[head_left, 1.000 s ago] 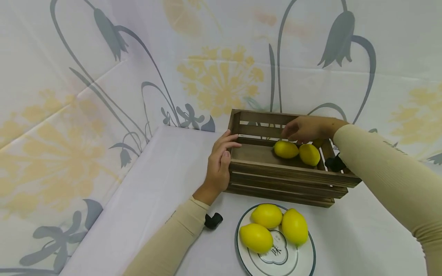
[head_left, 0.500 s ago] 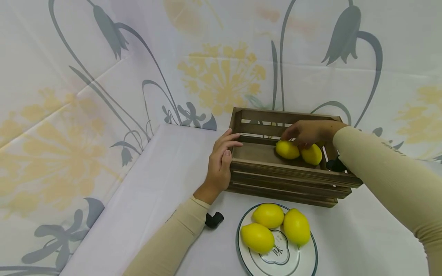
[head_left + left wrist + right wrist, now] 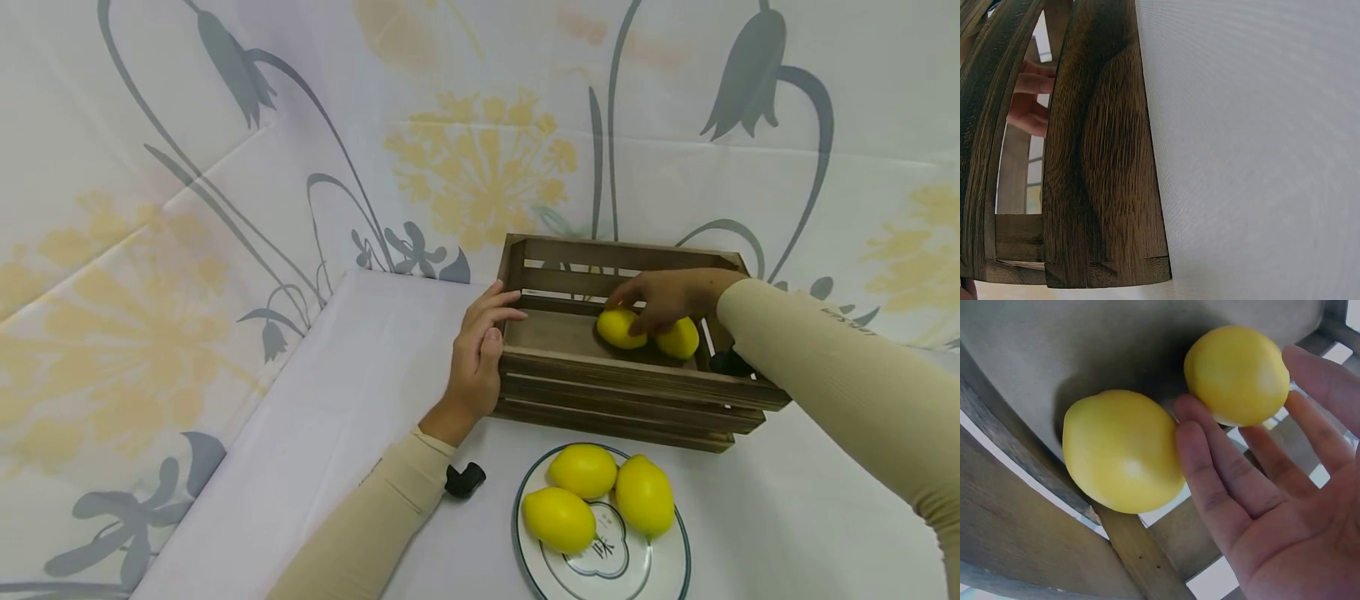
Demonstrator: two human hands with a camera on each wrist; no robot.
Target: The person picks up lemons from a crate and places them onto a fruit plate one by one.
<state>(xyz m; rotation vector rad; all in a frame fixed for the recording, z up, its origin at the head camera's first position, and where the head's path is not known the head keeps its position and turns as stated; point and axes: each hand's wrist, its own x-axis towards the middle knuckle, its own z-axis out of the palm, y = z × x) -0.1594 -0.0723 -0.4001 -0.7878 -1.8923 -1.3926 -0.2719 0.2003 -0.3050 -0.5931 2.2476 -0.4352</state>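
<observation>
A dark brown slatted wooden crate (image 3: 622,392) stands on the white cloth. My left hand (image 3: 476,358) grips its left end, fingers over the rim; the left wrist view shows its fingertips (image 3: 1032,100) through a gap between slats. Inside the crate, my right hand (image 3: 663,296) holds the left lemon (image 3: 618,327), thumb and fingers at its sides. That lemon (image 3: 1235,375) lies between the fingers in the right wrist view. A second lemon (image 3: 678,339) sits to its right, close to the outer fingers (image 3: 1200,462), and the hand partly covers it in the head view.
In front of the crate is a white plate (image 3: 630,575) with a dark rim line, bearing three lemons (image 3: 558,518). Flower-printed cloth (image 3: 480,183) hangs close behind the crate and along the left side.
My right hand has come down from above the lemons and closed its thumb and fingers about the left one. My left hand stays on the crate's end; the plate's lemons lie as before.
</observation>
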